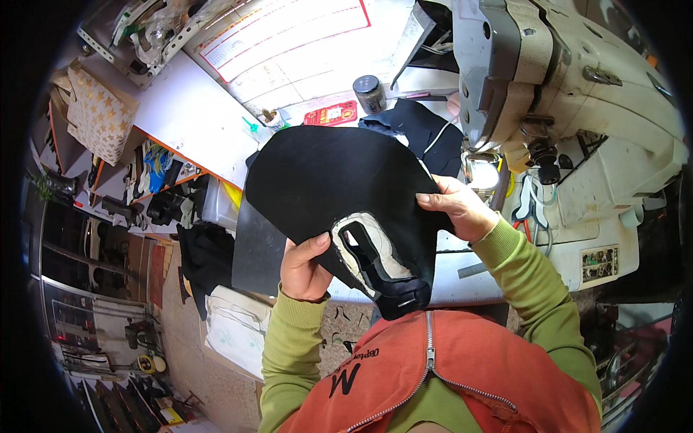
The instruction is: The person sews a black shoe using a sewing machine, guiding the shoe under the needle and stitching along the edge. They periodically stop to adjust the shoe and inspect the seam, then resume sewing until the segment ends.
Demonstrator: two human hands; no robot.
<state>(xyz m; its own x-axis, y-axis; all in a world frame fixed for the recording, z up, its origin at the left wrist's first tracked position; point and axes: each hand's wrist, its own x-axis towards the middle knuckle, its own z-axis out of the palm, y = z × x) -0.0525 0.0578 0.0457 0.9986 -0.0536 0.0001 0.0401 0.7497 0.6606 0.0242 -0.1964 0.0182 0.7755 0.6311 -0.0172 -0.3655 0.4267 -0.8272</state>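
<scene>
One black fabric piece (339,180) is gripped by two hands, left hand (304,268) and right hand (455,209), before one sewing machine (570,94); possibly a shoe upper.

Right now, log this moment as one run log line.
left hand: grips lower left edge of black fabric piece | right hand: grips its right edge | piece: held up before sewing machine | white table: behind

A sewing workshop: an industrial sewing machine (570,94) on a cluttered worktable (195,115), scissors (530,209) beside it.
</scene>
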